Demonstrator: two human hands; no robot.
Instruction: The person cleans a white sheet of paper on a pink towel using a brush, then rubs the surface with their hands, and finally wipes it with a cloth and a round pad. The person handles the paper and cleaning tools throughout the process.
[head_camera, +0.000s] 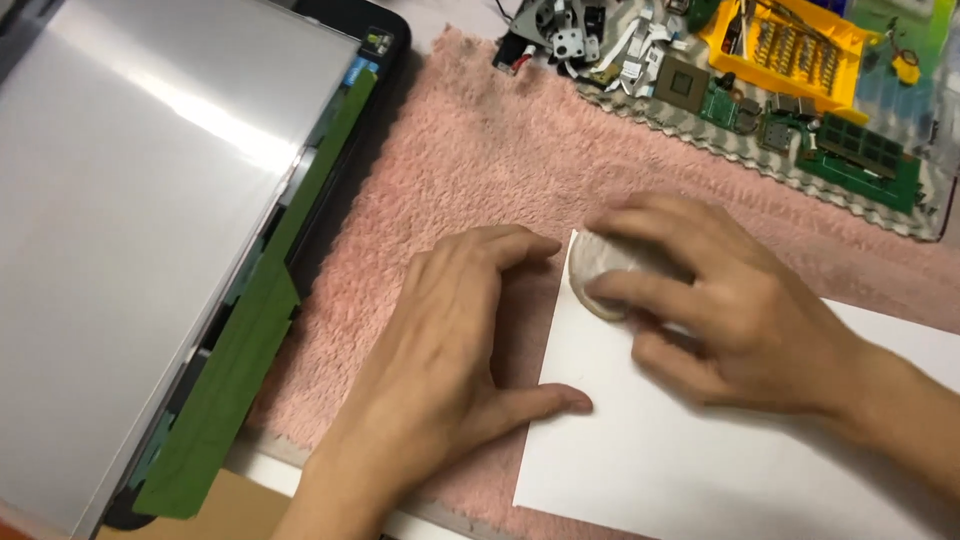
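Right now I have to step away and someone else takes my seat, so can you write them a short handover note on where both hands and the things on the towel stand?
Left hand: lies flat on the pink towel, thumb on the left edge of the white sheet, holding nothing.
Right hand: fingers pressed on a small pale round pad at the sheet's top left corner.
Nearby: an opened screen panel with green tape lies to the left; circuit boards and a yellow tool tray sit at the top right.
Done: sheet laid out, pad on it.
Left: cannot tell from this view.
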